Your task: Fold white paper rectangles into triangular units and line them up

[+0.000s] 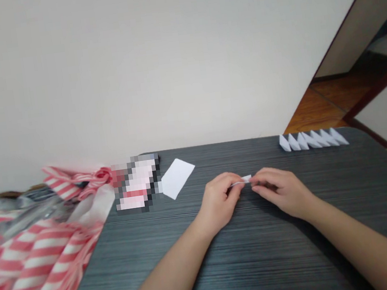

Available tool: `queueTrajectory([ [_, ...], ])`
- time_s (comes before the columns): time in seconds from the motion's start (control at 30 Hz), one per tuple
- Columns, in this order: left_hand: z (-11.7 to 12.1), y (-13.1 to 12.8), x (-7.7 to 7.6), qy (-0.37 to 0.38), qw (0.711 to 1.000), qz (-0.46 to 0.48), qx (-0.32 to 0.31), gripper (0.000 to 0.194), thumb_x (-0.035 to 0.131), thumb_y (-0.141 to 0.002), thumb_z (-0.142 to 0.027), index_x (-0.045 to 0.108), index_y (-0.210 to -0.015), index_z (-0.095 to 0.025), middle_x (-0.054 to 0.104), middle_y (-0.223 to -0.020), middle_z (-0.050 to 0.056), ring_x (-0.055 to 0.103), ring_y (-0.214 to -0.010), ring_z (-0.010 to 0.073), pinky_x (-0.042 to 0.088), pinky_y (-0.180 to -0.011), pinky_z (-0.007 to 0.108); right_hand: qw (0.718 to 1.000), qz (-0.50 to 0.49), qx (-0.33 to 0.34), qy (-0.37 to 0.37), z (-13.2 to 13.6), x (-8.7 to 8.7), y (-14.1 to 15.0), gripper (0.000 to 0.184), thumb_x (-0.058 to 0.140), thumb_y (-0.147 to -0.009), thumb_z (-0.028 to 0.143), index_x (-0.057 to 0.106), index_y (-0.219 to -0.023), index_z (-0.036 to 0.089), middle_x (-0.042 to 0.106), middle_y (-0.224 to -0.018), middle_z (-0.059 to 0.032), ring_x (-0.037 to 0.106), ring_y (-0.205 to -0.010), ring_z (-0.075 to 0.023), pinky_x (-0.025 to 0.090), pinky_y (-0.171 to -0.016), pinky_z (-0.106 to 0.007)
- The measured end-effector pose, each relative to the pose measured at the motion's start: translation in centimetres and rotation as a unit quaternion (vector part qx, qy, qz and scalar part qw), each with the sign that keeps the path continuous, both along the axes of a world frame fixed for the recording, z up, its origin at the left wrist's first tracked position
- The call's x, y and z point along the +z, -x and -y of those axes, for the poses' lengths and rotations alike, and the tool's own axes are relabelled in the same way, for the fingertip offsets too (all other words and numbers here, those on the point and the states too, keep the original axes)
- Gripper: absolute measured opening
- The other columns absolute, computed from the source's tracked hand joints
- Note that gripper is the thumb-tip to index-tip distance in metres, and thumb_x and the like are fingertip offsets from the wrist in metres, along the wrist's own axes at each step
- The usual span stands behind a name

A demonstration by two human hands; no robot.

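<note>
My left hand (222,198) pinches a small folded piece of white paper (247,179) between thumb and fingers, just above the dark table (232,264). At the paper's right end, my right hand (281,190) has its fingers curled, with the fingertips touching the edge. Part of the paper is hidden behind the left fingers. To the left of my hands lies a flat white sheet of paper (178,178). A row of several folded white paper pieces (313,140), pointed at the ends, stands at the back right of the table.
A phone-like item (137,184), blurred by pixels, lies at the table's back left. Red-and-white striped cloth (46,252) is heaped beyond the left edge. A pale wall (167,62) rises behind the table, and wooden floor (320,103) shows at the right.
</note>
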State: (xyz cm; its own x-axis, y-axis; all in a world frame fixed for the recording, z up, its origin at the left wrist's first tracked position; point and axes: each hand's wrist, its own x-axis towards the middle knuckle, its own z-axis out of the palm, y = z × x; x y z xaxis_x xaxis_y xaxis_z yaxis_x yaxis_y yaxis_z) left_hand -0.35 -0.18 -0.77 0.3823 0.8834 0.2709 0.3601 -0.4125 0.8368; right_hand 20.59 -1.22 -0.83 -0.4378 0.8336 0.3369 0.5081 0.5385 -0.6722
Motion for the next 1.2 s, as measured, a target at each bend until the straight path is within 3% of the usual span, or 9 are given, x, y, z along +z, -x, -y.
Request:
queueTrajectory([
  [0.13,0.05,-0.05,-0.18,-0.027,0.999,0.003,-0.019,0.018,0.054,-0.094,-0.021,0.071,-0.088,-0.017,0.072,-0.096,0.006,0.066,-0.088,0.0165,0.051,-0.083,0.028,1.0,-0.015,-0.008,-0.003,-0.16,-0.19,0.21,0.005,0.062,-0.089,0.018,0.066,-0.092,0.02,0.062,-0.08,-0.002,0.057,-0.067,-0.014,0.045,-0.062,-0.025],
  [0.27,0.13,-0.15,-0.22,-0.046,0.998,0.004,-0.036,0.018,0.054,-0.094,-0.018,0.071,-0.088,-0.017,0.072,-0.094,0.005,0.067,-0.089,0.0158,0.052,-0.084,0.028,0.999,-0.028,-0.007,-0.025,-0.34,-0.45,0.27,0.007,0.062,-0.09,0.015,0.066,-0.088,0.02,0.061,-0.081,-0.0027,0.059,-0.072,-0.0147,0.047,-0.066,-0.026],
  [1.2,0.33,-0.11,-0.05,-0.047,0.998,-0.012,-0.045,0.019,0.053,-0.095,-0.02,0.071,-0.088,-0.016,0.073,-0.094,0.006,0.066,-0.088,0.0152,0.05,-0.082,0.026,0.999,-0.009,-0.024,-0.043,-0.11,-0.07,0.49,0.012,0.057,-0.094,0.014,0.064,-0.086,0.02,0.059,-0.087,-0.0041,0.06,-0.08,-0.0162,0.048,-0.073,-0.028],
])
